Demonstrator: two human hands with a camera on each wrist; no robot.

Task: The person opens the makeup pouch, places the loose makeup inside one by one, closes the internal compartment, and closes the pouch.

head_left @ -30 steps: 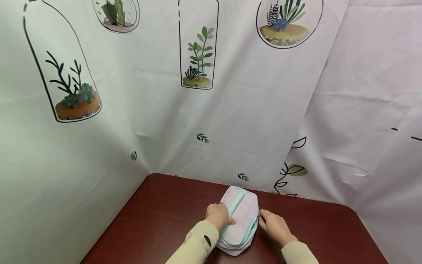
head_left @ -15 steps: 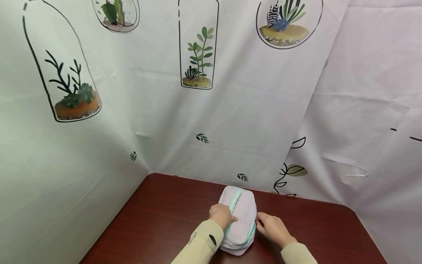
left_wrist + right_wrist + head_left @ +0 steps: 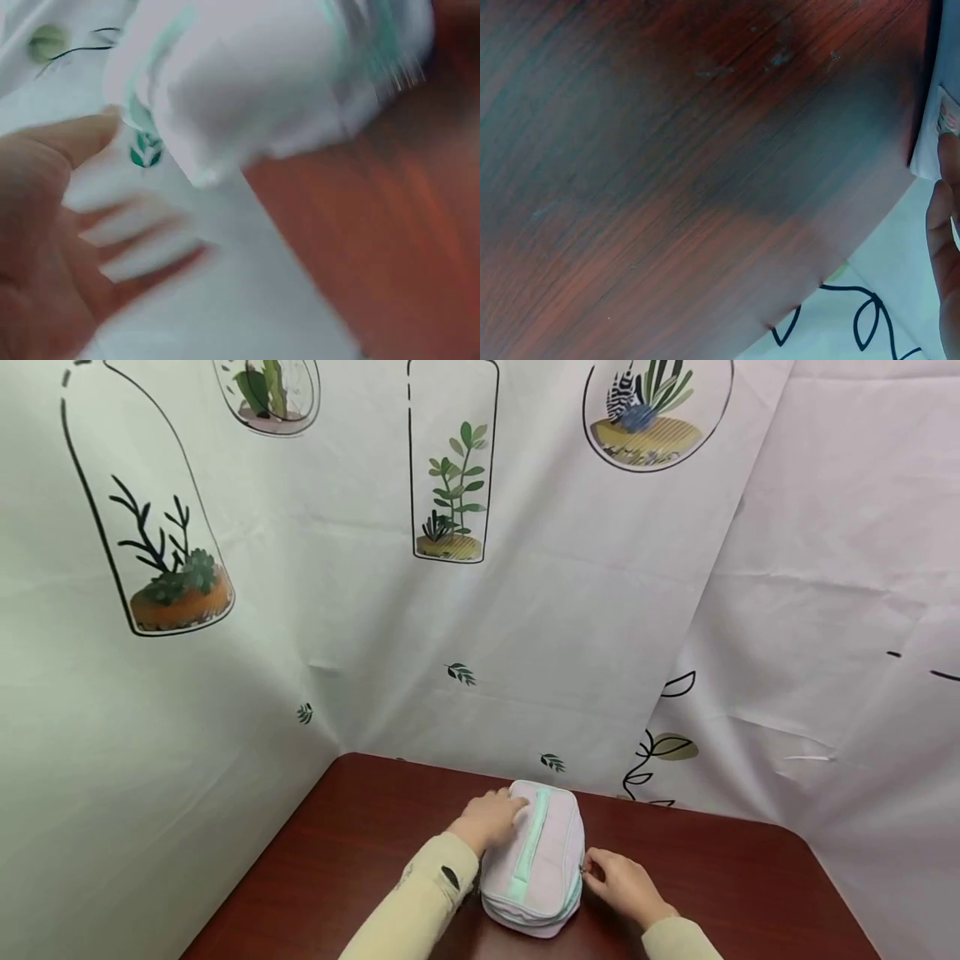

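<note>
A pale pink zip pouch (image 3: 555, 843) with a mint-green strap and mint zip trim lies on the dark red-brown table. My left hand (image 3: 491, 820) is at its upper left side, fingertips close to the strap. In the left wrist view the left hand (image 3: 52, 232) has spread, motion-blurred fingers, with the thumb near the pouch (image 3: 240, 82). My right hand (image 3: 618, 881) has curled fingers at the pouch's right edge, pinching the small zipper pull (image 3: 582, 867) there. Only part of the right hand (image 3: 946, 240) shows in the right wrist view, beside the pouch's side (image 3: 927, 154).
The wooden table (image 3: 375, 835) extends to both sides of the pouch. A white cloth backdrop (image 3: 360, 610) printed with plants in glass jars hangs behind the table and along its left side.
My left hand has let go of the pouch's top and moved up and left, uncovering the strap. The right hand stays at the right edge; the pouch has shifted slightly left.
</note>
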